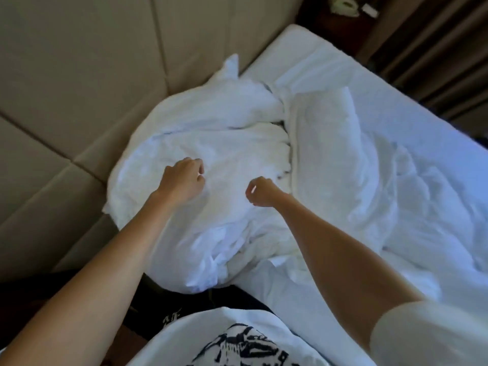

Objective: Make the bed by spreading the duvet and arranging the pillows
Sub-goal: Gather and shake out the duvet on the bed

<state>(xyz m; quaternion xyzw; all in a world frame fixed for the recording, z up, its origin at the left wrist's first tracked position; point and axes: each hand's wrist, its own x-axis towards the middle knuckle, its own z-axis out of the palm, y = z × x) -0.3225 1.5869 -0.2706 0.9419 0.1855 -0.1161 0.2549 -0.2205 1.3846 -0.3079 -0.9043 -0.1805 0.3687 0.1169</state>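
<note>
A white pillow [211, 133] lies crumpled at the head of the bed against the padded headboard. A second white pillow [327, 143] lies to its right. The rumpled white duvet [427, 207] is bunched over the right part of the bed. My left hand [184, 180] hovers over the near pillow with the fingers curled and nothing in them. My right hand [261, 192] is beside it, also curled loosely, holding nothing. Whether either hand touches the fabric is unclear.
The beige padded headboard [79, 88] fills the left side. Bare white sheet on the mattress [303, 46] shows at the far corner. A dark bedside stand with a pale object [343, 7] sits beyond it, and brown curtains [435, 48] hang at the right.
</note>
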